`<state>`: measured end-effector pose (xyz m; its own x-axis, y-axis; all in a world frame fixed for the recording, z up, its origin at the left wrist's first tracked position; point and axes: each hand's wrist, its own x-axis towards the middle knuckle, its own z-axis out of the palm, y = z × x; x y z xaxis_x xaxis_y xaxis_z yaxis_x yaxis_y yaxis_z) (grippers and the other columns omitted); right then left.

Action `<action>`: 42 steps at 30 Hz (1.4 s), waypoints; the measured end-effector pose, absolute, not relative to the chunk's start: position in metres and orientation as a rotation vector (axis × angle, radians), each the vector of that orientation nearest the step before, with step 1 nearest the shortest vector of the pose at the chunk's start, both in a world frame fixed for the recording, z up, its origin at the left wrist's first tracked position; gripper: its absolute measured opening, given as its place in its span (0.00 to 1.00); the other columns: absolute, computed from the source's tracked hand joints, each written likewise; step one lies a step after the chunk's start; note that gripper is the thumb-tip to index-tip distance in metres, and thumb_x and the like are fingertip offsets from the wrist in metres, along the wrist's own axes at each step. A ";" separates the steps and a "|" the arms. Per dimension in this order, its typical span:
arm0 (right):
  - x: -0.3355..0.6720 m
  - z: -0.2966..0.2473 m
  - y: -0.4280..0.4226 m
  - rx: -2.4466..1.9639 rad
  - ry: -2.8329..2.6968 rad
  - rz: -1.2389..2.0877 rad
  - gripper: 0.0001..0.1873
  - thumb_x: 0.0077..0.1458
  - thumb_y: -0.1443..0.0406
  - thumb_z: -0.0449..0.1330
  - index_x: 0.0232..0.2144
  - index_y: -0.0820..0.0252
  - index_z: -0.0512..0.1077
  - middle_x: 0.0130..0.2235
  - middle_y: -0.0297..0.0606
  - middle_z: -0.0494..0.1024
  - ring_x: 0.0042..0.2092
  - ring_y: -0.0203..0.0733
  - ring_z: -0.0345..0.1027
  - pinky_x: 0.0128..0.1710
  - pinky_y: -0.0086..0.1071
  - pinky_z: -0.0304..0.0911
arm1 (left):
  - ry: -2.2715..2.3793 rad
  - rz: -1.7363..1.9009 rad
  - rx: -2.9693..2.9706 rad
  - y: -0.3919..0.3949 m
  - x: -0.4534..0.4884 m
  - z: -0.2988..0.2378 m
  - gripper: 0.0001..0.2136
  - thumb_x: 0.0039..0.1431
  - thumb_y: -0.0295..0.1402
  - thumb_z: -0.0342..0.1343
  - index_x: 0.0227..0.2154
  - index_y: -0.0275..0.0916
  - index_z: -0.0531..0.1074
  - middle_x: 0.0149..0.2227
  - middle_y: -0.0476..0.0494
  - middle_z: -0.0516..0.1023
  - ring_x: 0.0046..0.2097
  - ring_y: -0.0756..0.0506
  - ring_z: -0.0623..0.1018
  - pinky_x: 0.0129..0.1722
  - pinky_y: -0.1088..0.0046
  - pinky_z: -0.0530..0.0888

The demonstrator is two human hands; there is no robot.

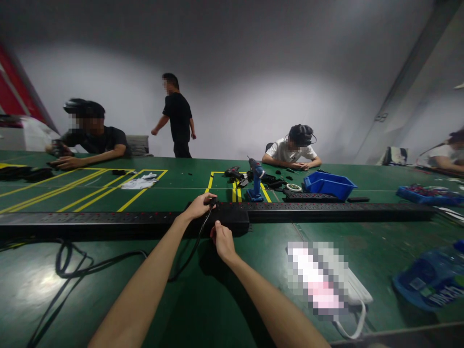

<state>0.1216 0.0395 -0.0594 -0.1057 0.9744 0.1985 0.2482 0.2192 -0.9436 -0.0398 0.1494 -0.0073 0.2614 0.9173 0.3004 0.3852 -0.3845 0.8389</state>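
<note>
A long black power strip [308, 212] with rows of sockets and small red marks lies across the green table, with a raised black box [232, 218] at its middle. My left hand [197, 207] is closed on a black plug [213, 202] over the box's top. From that plug a black cable [197, 241] hangs down in front of the strip and runs left in loops. Against the box's front edge, my right hand [224, 241] is curled with thumb and fingers together. Whatever lies between those fingers is hidden.
Beyond the strip stand a blue cordless drill [255, 181], a tape roll [293, 187] and a blue bin [329, 184]. A blurred phone [319, 278] and a large blue bottle [431, 278] lie at right. Several people are across the table [174, 193].
</note>
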 end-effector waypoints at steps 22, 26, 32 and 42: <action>0.122 -0.053 0.036 -1.231 -1.613 0.971 0.35 0.68 0.49 0.36 0.20 0.58 0.70 0.19 0.33 0.68 0.26 0.37 0.64 0.30 0.28 0.54 | 1.123 1.103 1.838 0.152 -0.055 -0.006 0.29 0.42 0.46 0.68 0.46 0.37 0.72 0.43 0.39 0.80 0.49 0.39 0.79 0.52 0.53 0.74; 0.121 -0.054 0.037 -1.230 -1.608 0.971 0.35 0.68 0.49 0.37 0.21 0.58 0.70 0.19 0.33 0.68 0.26 0.37 0.64 0.30 0.28 0.54 | 1.123 1.084 1.846 0.154 -0.058 -0.007 0.29 0.42 0.46 0.68 0.46 0.36 0.72 0.44 0.38 0.80 0.48 0.39 0.79 0.52 0.53 0.74; 0.121 -0.053 0.036 -1.256 -1.625 0.966 0.35 0.68 0.49 0.36 0.21 0.58 0.71 0.21 0.35 0.70 0.27 0.38 0.65 0.30 0.28 0.54 | 1.122 1.087 1.863 0.152 -0.055 -0.006 0.28 0.43 0.45 0.68 0.46 0.37 0.72 0.46 0.38 0.80 0.49 0.39 0.79 0.53 0.53 0.73; 0.122 -0.052 0.035 -1.259 -1.651 0.946 0.36 0.69 0.49 0.36 0.22 0.59 0.72 0.21 0.35 0.70 0.27 0.38 0.65 0.30 0.28 0.54 | 1.161 1.025 2.000 0.149 -0.049 0.002 0.23 0.45 0.41 0.65 0.45 0.38 0.74 0.43 0.39 0.81 0.48 0.40 0.79 0.52 0.56 0.74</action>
<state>0.1221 0.0349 -0.0522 -0.1492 0.9739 0.1708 0.3456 0.2132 -0.9139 -0.0490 0.1490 0.0019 0.3182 0.8927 0.3191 0.4267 -0.4355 0.7926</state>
